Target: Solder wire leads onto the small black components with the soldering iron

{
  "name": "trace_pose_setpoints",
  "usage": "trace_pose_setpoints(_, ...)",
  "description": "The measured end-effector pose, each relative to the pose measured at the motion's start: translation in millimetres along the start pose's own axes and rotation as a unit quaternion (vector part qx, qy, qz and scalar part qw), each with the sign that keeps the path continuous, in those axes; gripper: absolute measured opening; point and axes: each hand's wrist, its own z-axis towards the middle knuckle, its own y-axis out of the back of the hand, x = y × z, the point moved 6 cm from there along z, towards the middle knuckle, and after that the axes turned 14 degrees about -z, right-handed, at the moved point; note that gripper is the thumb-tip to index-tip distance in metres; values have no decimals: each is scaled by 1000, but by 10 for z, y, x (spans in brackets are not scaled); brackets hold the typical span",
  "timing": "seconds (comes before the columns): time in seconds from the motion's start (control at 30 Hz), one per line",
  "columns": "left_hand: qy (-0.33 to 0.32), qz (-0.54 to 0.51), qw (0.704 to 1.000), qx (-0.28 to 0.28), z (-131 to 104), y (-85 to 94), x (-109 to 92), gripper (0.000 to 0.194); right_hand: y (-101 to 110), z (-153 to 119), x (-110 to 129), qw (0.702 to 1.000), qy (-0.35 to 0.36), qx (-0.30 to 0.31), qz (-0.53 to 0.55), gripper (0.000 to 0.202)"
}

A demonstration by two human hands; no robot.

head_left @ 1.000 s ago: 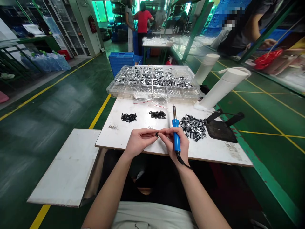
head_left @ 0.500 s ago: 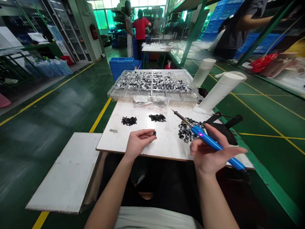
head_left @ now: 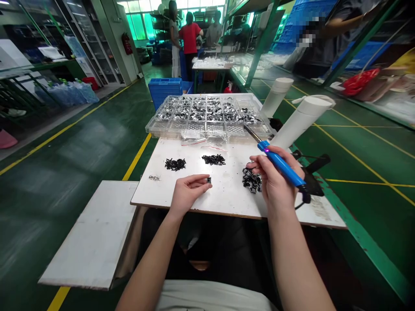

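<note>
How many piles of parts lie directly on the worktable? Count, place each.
4: silver pile at left; left black pile just beyond it; middle black pile; black-and-silver pile by the right hand. The left hand may hide more.

Cannot make out the tiny part [head_left: 209,180] in the left hand [head_left: 186,194], nor all the pile [head_left: 252,181] behind the right hand [head_left: 277,183].

I'm standing in a factory workshop, clearly: green floor [head_left: 81,142] with yellow lines [head_left: 136,157], a fire extinguisher [head_left: 127,43] at eleven o'clock, workers [head_left: 189,39] standing near a far counter [head_left: 210,65] at twelve, stacked blue crates [head_left: 288,26] at one, and a compartmented tray [head_left: 158,128] of small parts [head_left: 198,113] by the near counter [head_left: 227,203].
</note>
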Motion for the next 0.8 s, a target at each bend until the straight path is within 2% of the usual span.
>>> trace_pose_setpoints(0.1,1,-4,1000,4,-2,-5,9,35,-50,69,26,999,26,-25,29,35)
trace_pose_setpoints(0.27,3,-4,1000,3,2,-8,11,36,13,140,5,987,81,-127,48,31)
trace_pose_setpoints(0.37,5,-3,1000,4,4,-9,12,36,58,114,-47,981,94,-168,37,33)
trace_pose_setpoints(0.6,7,10,1000,-2,-6,-15,17,36,89,-80,-129,982,56,-177,37,41)
trace_pose_setpoints(0.8,3,15,1000,-9,-16,-14,12,34,53,-127,-119,986,78,-136,59,36)
